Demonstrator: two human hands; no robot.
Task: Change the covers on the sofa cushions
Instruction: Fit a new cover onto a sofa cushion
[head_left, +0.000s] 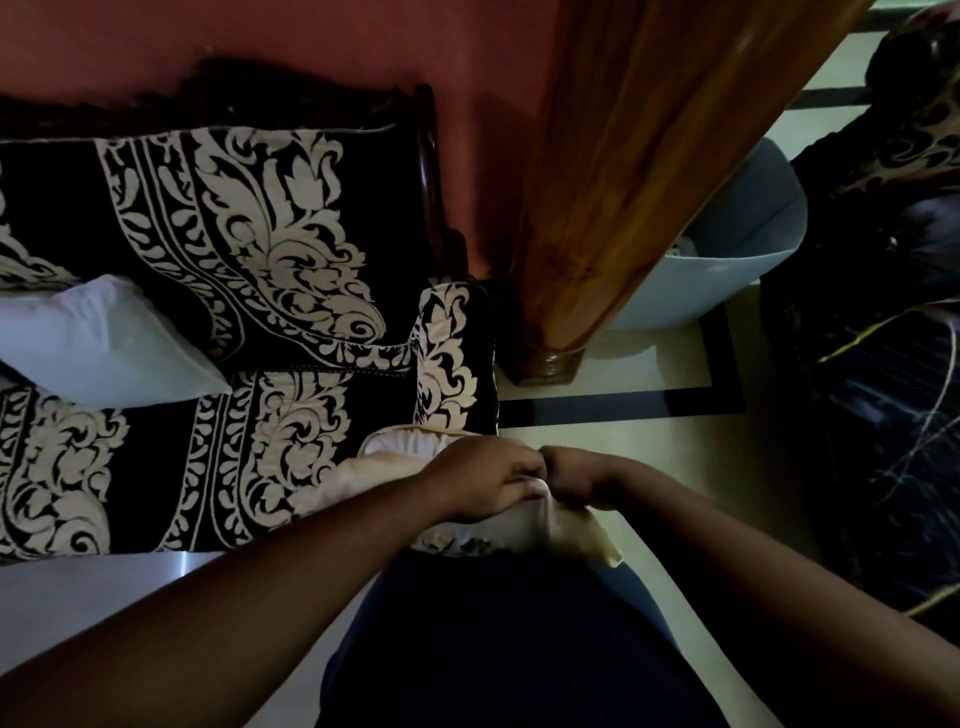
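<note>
A cream cushion cover (566, 525) bunches at the front right corner of the sofa, in front of my body. My left hand (483, 483) grips its upper edge with curled fingers. My right hand (571, 475) sits knuckle to knuckle with the left and pinches the same edge. Pale fabric of the cushion (395, 457) shows behind my left wrist. A bare white cushion (98, 343) lies on the sofa at the left.
The sofa (249, 249) wears black fabric with cream floral scrolls. A wooden post (623, 182) stands right of it on the tiled floor (597, 395). A pale blue bin (727, 254) is behind the post. Dark patterned cloth (893, 364) fills the right edge.
</note>
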